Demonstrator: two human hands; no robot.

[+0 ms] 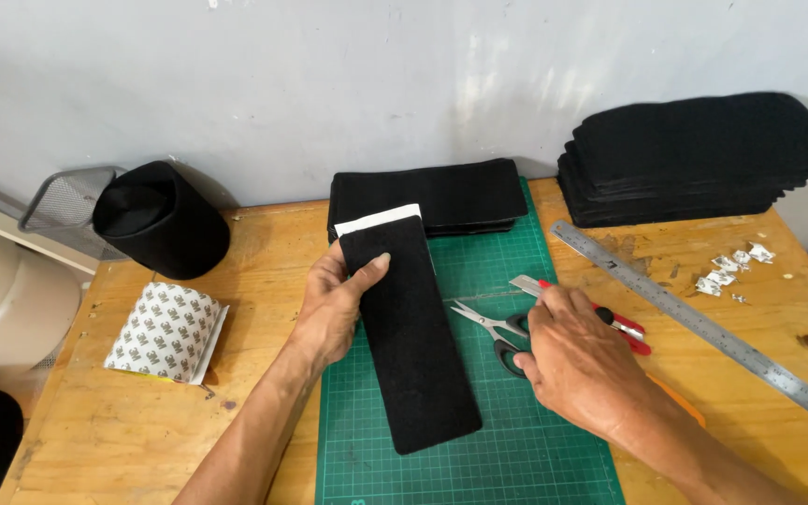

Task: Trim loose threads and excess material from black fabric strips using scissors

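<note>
Two hands: left hand fingers pinch one black strip; right hand fingers curl over one scissors.

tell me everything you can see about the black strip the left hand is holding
The black strip is a long, flat rectangle with rounded corners, of matte felt-like fabric. It lies lengthwise on the green cutting mat, near end toward the person. The left hand grips its far left edge, thumb on top. A white layer shows past its far end.
</note>
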